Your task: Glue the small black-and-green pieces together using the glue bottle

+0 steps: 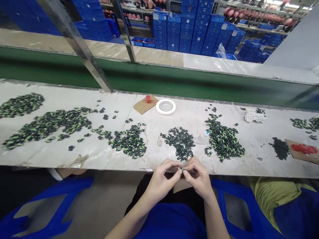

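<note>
i have a flat, scuffed pale worktop (194,113) beyond the hands and a knobbly heap of dark, green-flecked bits (224,139) ahead and right of them; left hand (163,179) and right hand (200,176) meet, fingertips pinching one small dark, green-marked piece (182,169) between them

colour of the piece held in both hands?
The piece looks dark with some green; best seen in the head view.

A blue top (171,223) is worn with black legwear (138,192), leaving left hand (164,179), right hand (198,176) and forearms (136,214) bare.
</note>
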Action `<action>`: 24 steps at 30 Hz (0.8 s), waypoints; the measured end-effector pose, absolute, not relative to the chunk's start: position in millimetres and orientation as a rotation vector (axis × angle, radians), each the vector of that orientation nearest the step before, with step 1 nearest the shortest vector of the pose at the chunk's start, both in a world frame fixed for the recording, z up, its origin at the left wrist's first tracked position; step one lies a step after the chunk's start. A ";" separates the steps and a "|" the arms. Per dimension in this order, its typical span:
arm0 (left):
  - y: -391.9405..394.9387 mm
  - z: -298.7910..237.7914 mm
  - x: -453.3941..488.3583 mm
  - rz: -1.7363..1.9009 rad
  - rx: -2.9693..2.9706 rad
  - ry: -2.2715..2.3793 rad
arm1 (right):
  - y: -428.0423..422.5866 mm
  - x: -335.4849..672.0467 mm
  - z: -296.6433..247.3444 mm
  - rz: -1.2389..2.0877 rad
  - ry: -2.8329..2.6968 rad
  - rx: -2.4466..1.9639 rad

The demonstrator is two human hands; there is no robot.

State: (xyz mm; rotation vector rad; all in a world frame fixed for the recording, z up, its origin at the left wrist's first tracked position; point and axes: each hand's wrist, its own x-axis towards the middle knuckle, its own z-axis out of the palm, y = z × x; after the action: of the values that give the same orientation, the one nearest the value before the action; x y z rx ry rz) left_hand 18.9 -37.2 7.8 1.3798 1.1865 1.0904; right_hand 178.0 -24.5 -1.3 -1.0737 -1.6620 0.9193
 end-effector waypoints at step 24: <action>60.2 -26.2 -129.1 0.799 2.272 1.685 | 63.6 236.3 -30.1 0.140 -1.690 -1.544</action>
State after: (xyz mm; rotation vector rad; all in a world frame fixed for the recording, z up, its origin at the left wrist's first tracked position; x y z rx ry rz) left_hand -129.1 60.2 -26.2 2.2716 1.6853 0.7990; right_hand 236.3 63.6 -30.1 -1.5439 -1.6899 0.1402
